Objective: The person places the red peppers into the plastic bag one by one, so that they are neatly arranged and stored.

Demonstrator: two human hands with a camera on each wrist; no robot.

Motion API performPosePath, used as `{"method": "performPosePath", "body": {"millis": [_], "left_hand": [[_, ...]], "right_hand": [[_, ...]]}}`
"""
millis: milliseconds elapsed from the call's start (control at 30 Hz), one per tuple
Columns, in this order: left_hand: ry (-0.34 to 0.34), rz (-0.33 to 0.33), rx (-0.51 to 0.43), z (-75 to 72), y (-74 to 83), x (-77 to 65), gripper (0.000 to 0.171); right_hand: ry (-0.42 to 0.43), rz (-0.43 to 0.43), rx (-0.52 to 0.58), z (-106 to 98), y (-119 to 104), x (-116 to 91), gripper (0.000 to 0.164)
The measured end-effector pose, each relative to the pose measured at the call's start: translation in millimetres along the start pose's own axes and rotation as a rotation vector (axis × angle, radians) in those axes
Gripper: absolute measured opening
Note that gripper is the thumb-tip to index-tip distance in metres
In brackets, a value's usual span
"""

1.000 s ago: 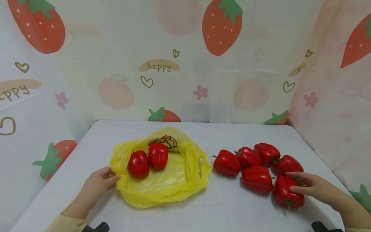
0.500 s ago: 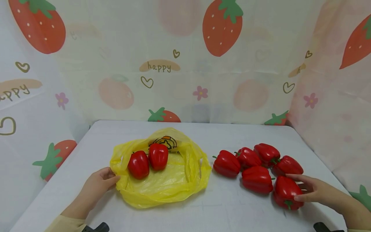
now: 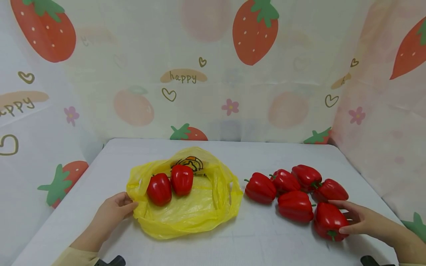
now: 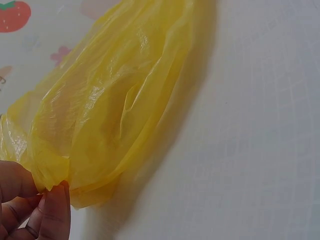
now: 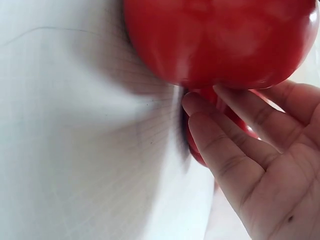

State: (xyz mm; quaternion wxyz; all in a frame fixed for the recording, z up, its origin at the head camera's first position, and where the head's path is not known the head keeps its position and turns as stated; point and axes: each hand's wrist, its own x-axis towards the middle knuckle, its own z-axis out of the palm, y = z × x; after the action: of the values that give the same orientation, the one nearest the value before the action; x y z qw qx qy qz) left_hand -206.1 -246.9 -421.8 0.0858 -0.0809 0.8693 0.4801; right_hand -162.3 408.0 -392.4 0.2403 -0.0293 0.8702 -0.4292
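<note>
Two red bell peppers point(image 3: 159, 189) lie inside a yellow plastic bag point(image 3: 186, 229), whose mouth is spread wide on the table. My left hand point(image 3: 114, 210) pinches the bag's left edge between thumb and fingers; up close, the left wrist view shows the thin plastic point(image 4: 110, 100) bunched at the fingertips. Over on the right, my right hand point(image 3: 364, 220) holds the nearest red bell pepper point(image 3: 329, 221) from its right side, fingers behind and thumb at the front by the stem. In the right wrist view this pepper's glossy body point(image 5: 220, 40) hides part of the fingers; the thumb is out of sight there.
Several more red bell peppers point(image 3: 294, 206) sit clustered beside and behind the held one. The white table point(image 3: 246, 244) is bordered by a strawberry-print curtain point(image 3: 206, 107) at the back and sides.
My right thumb has slid from the pepper's upper side down toward its stem end, widening the hand's span. The pepper, bag and left hand stay where they were.
</note>
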Motion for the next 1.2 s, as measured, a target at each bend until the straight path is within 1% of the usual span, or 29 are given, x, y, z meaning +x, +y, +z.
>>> {"method": "performPosePath", "body": {"millis": [100,267,433,733,967,1200], "left_hand": [[0.000,0.002,-0.002,0.0,0.0,-0.1,0.039],[-0.003,-0.001,-0.007,0.7,-0.5,-0.1,0.040],[-0.001,-0.006,-0.007,1.1,-1.4,0.2,0.039],[-0.002,-0.014,0.007,1.3,-0.5,0.7,0.040],[-0.003,-0.006,0.011,1.6,-0.1,1.1,0.040],[-0.003,-0.007,0.013,1.6,0.5,0.3,0.040]], "right_hand": [[-0.004,0.007,0.009,0.2,1.9,1.9,0.079],[-0.022,-0.011,0.027,1.1,3.4,4.3,0.077],[-0.003,-0.019,-0.009,2.4,1.4,3.5,0.077],[0.008,-0.043,0.014,3.1,2.2,5.1,0.079],[0.037,-0.047,-0.038,-0.7,0.4,2.7,0.079],[0.050,-0.059,-0.023,-4.8,-4.2,-2.0,0.080]]}}
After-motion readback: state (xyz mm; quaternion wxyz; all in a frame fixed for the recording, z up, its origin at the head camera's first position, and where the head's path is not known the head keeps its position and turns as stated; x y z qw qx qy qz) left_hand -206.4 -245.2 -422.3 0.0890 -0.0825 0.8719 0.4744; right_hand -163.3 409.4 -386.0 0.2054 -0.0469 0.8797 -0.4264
